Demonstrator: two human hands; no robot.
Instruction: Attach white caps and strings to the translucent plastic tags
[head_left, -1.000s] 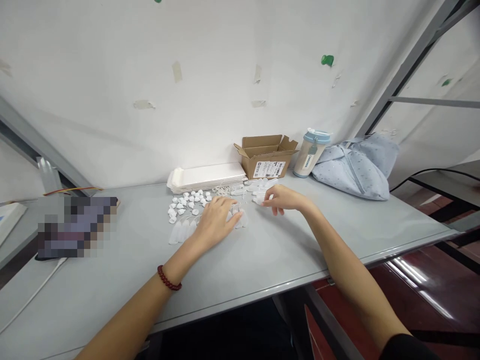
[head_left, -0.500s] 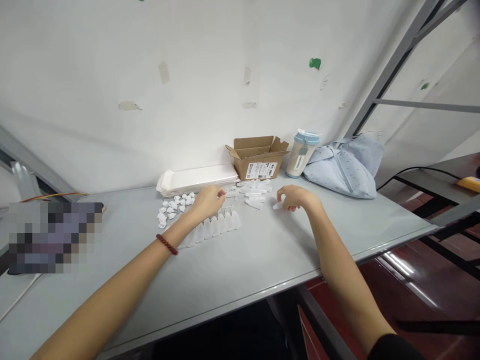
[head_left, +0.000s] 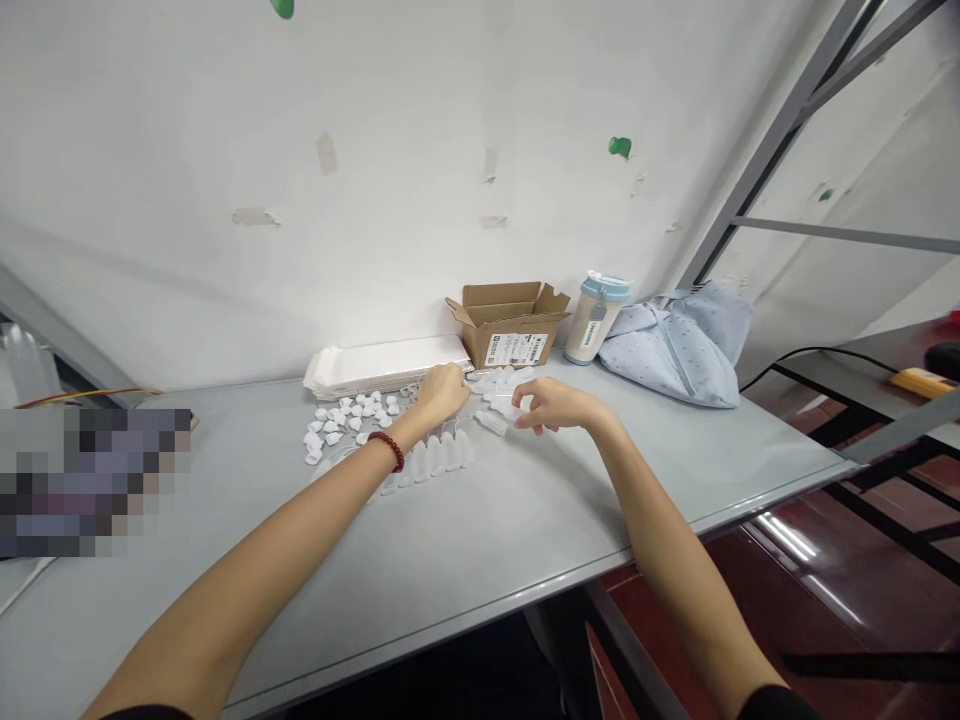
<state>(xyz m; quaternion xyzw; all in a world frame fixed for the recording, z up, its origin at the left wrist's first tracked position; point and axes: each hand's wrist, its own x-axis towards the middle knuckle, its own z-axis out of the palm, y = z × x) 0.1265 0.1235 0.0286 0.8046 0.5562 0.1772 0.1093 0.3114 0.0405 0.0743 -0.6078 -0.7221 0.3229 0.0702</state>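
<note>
Little bottles (head_left: 435, 455) stand in a row on the counter (head_left: 525, 520), close so you reach them easily. Your left hand (head_left: 442, 390) curls over loose bits (head_left: 501, 379); I cannot tell its grip. Your right hand (head_left: 551, 405) has a loose grip, beside a lying bottle (head_left: 491, 422).

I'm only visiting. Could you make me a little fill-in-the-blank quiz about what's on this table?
1. The left hand wears a bracelet of ____ beads at the wrist.
2. The open box by the wall is made of ____.
3. Between the box and the pale blue bag stands a tumbler with a ____ lid.
4. The loose white caps lie on the table to the ____ of the left hand.
Missing words: red; cardboard; blue; left.
</note>
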